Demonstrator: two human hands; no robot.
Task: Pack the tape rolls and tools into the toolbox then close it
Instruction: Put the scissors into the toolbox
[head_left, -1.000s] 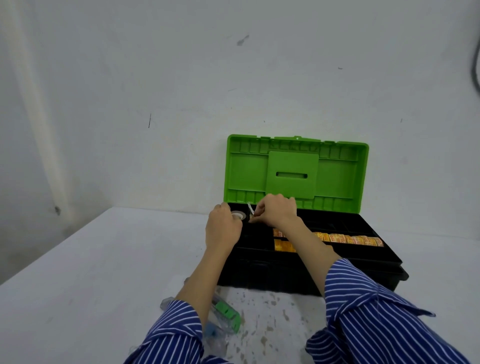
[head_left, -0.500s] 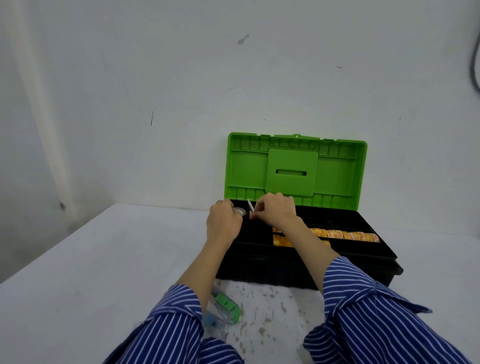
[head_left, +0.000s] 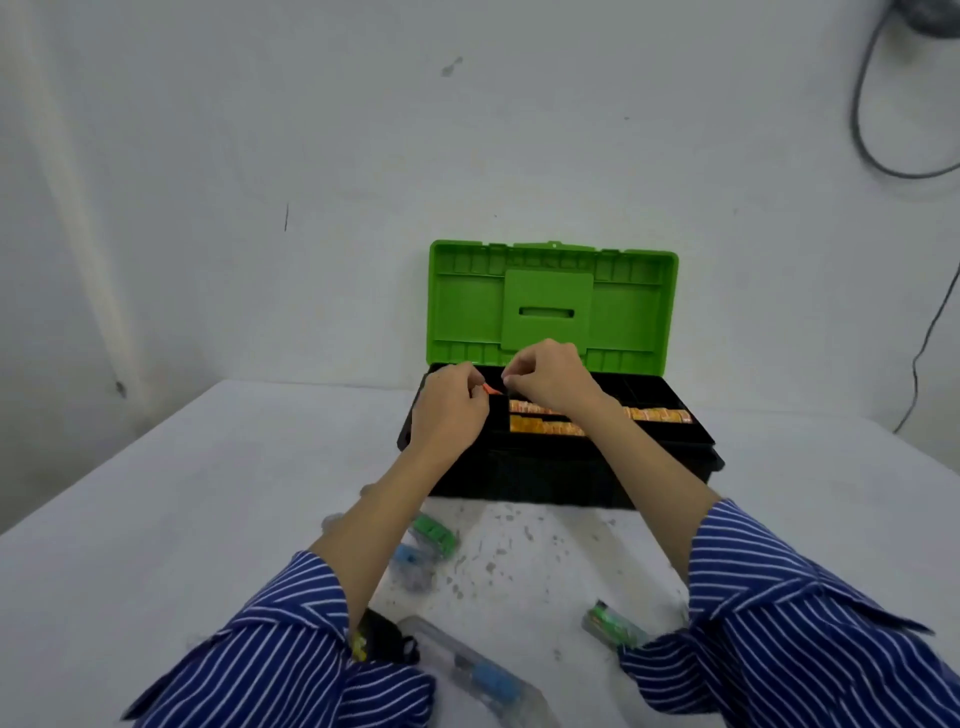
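Right at the bottom edge of the frame you've got two blue-and-white striped sleeves (head_left: 291, 654), and between them a clear plastic case (head_left: 467, 670) with something blue inside, lying on the white table (head_left: 156, 519). Just left of that case there's a small black thing with a bit of yellow on it (head_left: 382, 642), half tucked under the left sleeve, can't really tell what it is. Lower right, a small green-and-clear item (head_left: 613, 626) sits right against the right cuff. A bit further up, near the middle, a couple more clear packs with green and blue bits (head_left: 423, 545) lie beside the left forearm, on a patch of table that's all speckled and scuffed. Beyond that is the toolbox (head_left: 545, 467), black base, centre of the frame, with its green lid (head_left: 550, 306) standing open against the wall. In the top tray you can see rows of yellow-orange tape rolls (head_left: 654, 414). Both hands are over the left end of the tray: the left hand (head_left: 449, 410) has its fingers curled in, the right hand (head_left: 550, 379) too, and they seem to be pinching a small orange piece (head_left: 491, 389) between them. Grey cable (head_left: 872, 145) hangs in the upper right corner.
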